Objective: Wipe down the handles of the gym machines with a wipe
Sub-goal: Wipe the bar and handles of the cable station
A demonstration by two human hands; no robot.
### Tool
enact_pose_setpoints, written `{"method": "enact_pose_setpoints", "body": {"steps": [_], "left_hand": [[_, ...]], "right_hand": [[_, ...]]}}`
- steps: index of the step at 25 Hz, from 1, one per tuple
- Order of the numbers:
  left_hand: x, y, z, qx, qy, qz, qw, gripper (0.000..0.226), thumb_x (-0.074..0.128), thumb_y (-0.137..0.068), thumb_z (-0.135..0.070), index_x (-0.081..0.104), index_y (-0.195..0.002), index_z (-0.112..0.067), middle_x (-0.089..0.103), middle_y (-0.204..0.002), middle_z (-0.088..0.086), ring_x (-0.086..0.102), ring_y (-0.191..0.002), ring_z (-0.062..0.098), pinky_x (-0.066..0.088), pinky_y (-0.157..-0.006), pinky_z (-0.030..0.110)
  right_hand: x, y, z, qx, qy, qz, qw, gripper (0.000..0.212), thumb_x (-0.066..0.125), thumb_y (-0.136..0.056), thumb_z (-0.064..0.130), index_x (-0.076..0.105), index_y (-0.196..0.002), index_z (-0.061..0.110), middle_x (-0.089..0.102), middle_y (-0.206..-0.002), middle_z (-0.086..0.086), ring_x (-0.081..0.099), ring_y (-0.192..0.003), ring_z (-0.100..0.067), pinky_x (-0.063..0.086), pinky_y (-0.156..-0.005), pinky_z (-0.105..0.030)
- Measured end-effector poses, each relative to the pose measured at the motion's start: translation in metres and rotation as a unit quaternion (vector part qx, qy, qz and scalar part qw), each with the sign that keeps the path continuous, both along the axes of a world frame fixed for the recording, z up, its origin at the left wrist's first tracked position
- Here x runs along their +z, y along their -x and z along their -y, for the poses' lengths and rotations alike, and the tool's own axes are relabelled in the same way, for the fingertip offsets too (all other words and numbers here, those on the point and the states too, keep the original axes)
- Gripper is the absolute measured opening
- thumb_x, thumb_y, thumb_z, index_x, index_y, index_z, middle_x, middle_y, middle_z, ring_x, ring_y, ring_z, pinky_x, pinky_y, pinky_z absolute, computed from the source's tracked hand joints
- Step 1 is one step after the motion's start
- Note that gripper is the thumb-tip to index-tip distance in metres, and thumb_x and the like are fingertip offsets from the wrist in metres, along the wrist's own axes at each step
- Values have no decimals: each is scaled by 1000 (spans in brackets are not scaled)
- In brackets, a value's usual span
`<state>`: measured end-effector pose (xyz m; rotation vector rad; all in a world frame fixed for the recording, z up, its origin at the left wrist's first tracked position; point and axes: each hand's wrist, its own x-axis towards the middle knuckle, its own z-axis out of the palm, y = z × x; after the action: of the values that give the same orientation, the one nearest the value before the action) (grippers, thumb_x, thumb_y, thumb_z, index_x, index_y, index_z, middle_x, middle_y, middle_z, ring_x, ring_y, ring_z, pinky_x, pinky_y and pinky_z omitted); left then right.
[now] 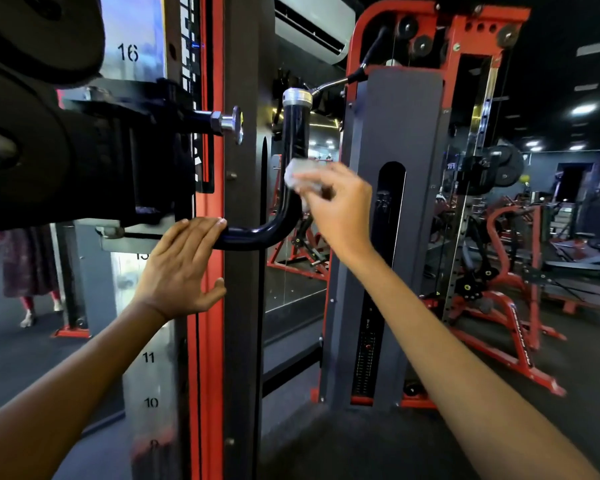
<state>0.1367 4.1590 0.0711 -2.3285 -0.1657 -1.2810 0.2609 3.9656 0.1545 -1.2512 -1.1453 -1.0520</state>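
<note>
- Key relation: handle [293,147] is a black J-shaped bar at frame centre; its upright leg runs vertical, chrome cap [297,97] on top, then bends at the bottom and runs horizontal toward the left; wipe sits on the upright leg, approx. mid-height, so the unwiped run judged to lie above (toward cap) and below (round the bend).
- Right hand [336,206], centre-right of frame: fingers curled, pinching the wipe [297,174] against the right side of the upright leg; wipe is a small whitish wad, partly blurred; can't tell how far it wraps round the bar.
- Left hand [181,261], centre-left: fingers straight, laid flat over the horizontal leg just left of the bend; thumb spread below, touching the red upright [215,306]; holds nothing, looks like bracing.
- Nearer hand to the bend: left, but it has no wipe; right hand w/ wipe is just above it.
- Next move, as a guess: slide along the vertical axis, then follow the curve; left hand would need to shift off.
- Containers: none seen; no wipe pack or bin in view.
- Weight plates [32,98] fill upper left, apart from both hands.
</note>
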Motion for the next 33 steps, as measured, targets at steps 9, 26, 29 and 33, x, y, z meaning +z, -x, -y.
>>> {"method": "enact_pose_setpoints", "body": {"steps": [9,26,29,33], "left_hand": [[-2,-2,-2,16,-9,7,1000,79,47,-72,-41,40,-137,4,53,-130,22,43,-123,29,9,-117,30],[-4,-4,-4,25,-22,21,999,79,46,-74,-44,42,-136,5,54,-131,22,42,-125,28,11,-117,32],[-4,-4,-5,24,-26,28,999,79,46,-74,-43,40,-137,4,53,-131,22,42,-125,28,11,-117,32],[-5,-4,-4,20,-30,34,999,80,48,-72,-42,40,-137,4,53,-131,22,42,-125,28,12,-117,33]], "right_hand": [[-4,-17,-12,-12,-42,61,997,24,63,-79,-10,69,-101,-2,67,-93,-12,61,-85,-13,52,-74,-16],[32,-29,-16,140,-70,-91,984,20,64,-83,-1,68,-102,-2,70,-100,-9,66,-91,-13,51,-77,-15],[64,-28,-23,177,-101,-87,975,24,64,-83,-1,66,-106,-4,70,-103,-13,66,-98,-17,53,-85,-23],[15,-29,-21,179,-78,-98,976,25,65,-81,-3,66,-106,0,69,-98,-8,66,-93,-15,52,-82,-22]]}}
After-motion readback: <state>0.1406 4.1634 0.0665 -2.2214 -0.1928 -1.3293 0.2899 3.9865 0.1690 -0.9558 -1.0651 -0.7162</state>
